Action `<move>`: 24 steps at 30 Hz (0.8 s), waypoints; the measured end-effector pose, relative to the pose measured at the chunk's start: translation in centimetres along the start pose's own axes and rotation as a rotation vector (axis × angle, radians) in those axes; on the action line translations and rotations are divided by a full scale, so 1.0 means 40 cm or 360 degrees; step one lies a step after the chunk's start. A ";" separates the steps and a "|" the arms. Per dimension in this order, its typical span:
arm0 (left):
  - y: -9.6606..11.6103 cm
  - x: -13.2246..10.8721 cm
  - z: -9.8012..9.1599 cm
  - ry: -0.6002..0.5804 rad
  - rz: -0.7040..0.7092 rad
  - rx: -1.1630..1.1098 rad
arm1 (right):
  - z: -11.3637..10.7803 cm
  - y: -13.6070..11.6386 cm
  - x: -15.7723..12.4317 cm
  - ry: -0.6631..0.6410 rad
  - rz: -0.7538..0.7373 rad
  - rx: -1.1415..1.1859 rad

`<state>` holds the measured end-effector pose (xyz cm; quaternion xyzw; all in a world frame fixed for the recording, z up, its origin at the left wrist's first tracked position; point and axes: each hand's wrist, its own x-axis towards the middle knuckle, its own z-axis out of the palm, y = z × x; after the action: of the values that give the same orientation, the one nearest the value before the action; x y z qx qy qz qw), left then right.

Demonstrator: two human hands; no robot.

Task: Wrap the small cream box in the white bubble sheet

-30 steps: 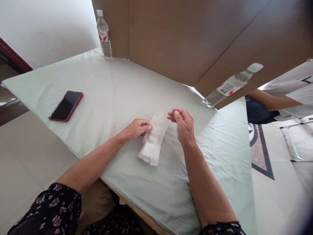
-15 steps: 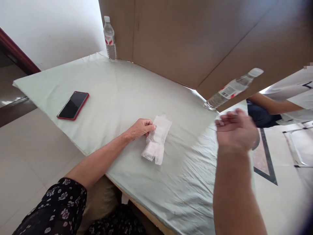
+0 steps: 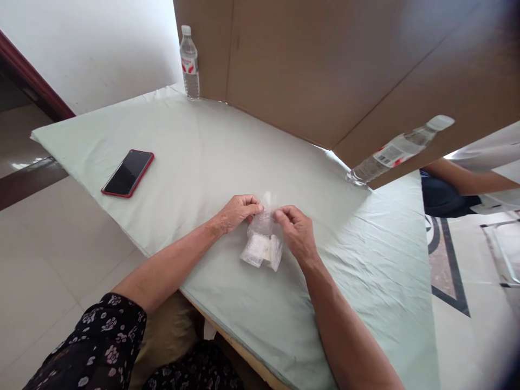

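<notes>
A clear plastic bag (image 3: 264,221) with white pieces (image 3: 261,249) at its lower end is at the middle of the cloth-covered table (image 3: 211,146). My left hand (image 3: 239,212) pinches the bag's upper left edge between thumb and fingers. On the other side, my right hand (image 3: 297,230) is closed in a pinch at the bag's upper right edge. The bag's upper part is see-through and crumpled.
A phone in a red case (image 3: 128,173) lies at the left. One water bottle (image 3: 189,65) stands at the back, another (image 3: 400,151) at the right, both by a brown panel (image 3: 284,65). Beyond the panel shows a person's arm (image 3: 463,177).
My right hand has come in from the right and now grips the bag's right edge. The bag's upper part has been drawn up and looks more open and see-through. The view has shifted slightly.
</notes>
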<state>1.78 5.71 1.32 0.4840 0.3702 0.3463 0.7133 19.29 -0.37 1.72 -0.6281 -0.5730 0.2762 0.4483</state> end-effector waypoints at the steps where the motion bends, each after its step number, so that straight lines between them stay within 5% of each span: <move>1: 0.001 0.004 -0.003 0.0066 -0.0010 0.0002 | -0.003 0.015 0.006 0.0073 0.0039 0.0150; 5: 0.005 0.015 -0.019 0.0395 0.0071 0.0232 | -0.008 0.064 0.018 0.0252 0.0316 0.0639; 9: 0.012 0.006 -0.022 0.0758 0.0423 0.0550 | -0.004 0.073 0.017 0.0118 0.0431 0.0859; 12: 0.014 -0.011 -0.011 0.0602 0.0529 0.0785 | -0.003 0.062 0.017 -0.0004 0.0481 0.0940; 17: 0.013 -0.028 0.004 0.0310 0.0263 0.1265 | 0.001 0.046 0.012 -0.0181 0.0526 0.0853; 24: 0.023 -0.033 0.003 0.0261 0.0250 0.1351 | 0.028 0.024 -0.003 -0.0221 0.0482 0.1086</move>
<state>1.13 4.79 2.47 0.7317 0.4972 0.2539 0.3911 18.77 -0.17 0.36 -0.5000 -0.3778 0.5561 0.5459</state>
